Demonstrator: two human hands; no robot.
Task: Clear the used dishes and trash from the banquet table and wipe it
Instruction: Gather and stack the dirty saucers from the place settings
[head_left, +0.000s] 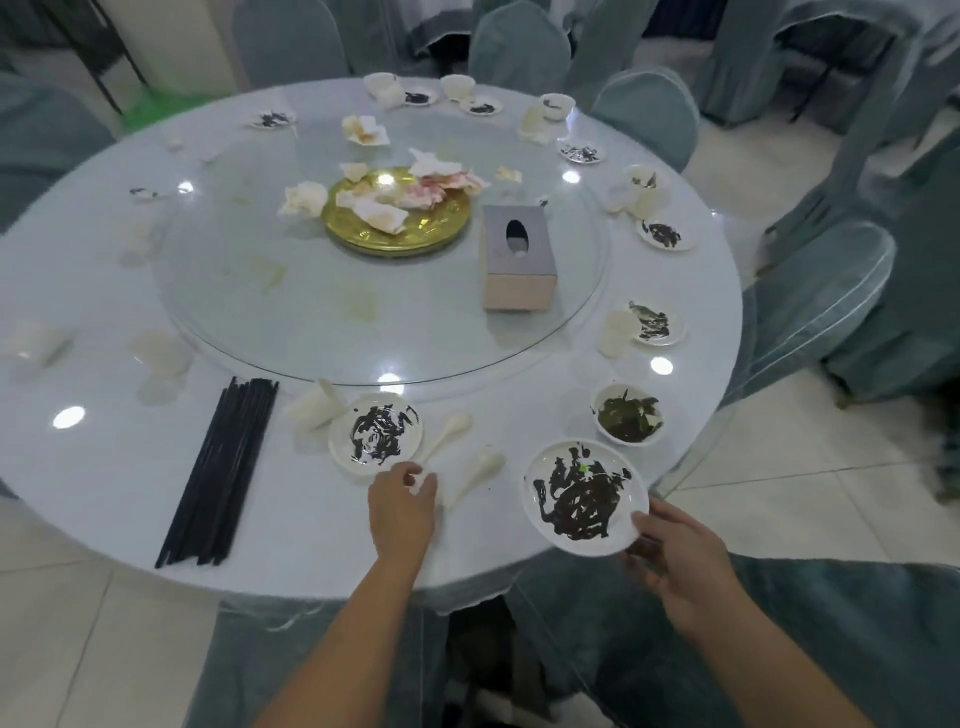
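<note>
On the round white banquet table (104, 467), my right hand (675, 556) grips the near rim of a small white plate (540, 525) smeared with dark sauce, at the table's front edge. My left hand (402, 506) pinches the handle end of a white spoon (449, 431) beside a second sauce-smeared plate (375, 434). Another white spoon (475, 475) lies between my hands. A white bowl (628, 414) holding green leaves sits just beyond the right plate.
A bundle of black chopsticks (218, 467) lies at the front left. The glass turntable (311, 312) carries a gold plate (400, 228) heaped with crumpled napkins and a tissue box (517, 260). More dirty saucers and white cups ring the table's rim. Covered chairs (810, 306) surround it.
</note>
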